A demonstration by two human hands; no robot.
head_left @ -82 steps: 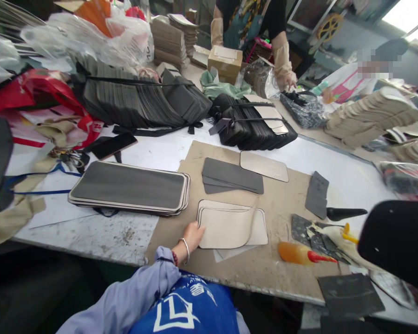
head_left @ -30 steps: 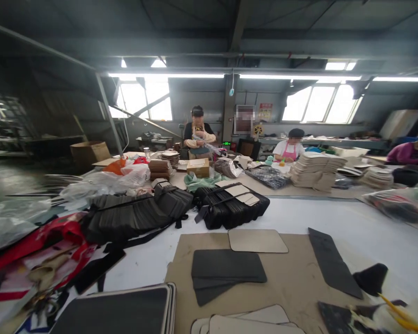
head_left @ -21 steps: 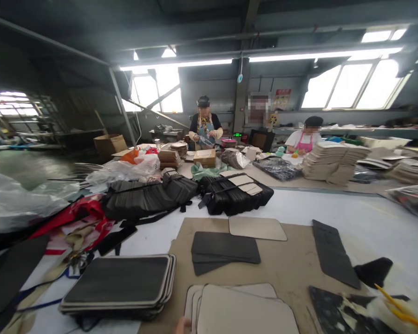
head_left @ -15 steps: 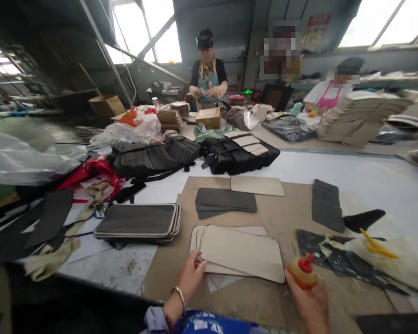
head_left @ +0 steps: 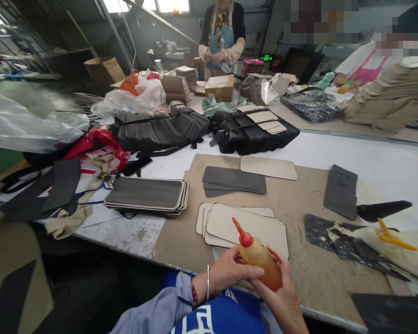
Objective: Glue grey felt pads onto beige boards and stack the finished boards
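A squeeze bottle with a red nozzle and amber contents is held tilted at the table's near edge, its tip pointing up and left. My left hand grips its left side, thumb across the front. Around its right and lower side wraps my right hand. Just beyond the bottle lie several overlapping beige rounded panels with dark edges. Farther back are dark grey strips and a single beige panel. To the left stands a stack of grey-topped panels.
A brown board covers the near table. At right lie a glue-spotted dark sheet, a yellow tool and a black piece. Bundled dark panels sit behind. Across the table a person works; another sits at right.
My left hand has left the beige panels and now holds the bottle too. My right hand has brought the bottle left, nozzle now pointing up-left. The view has tilted down.
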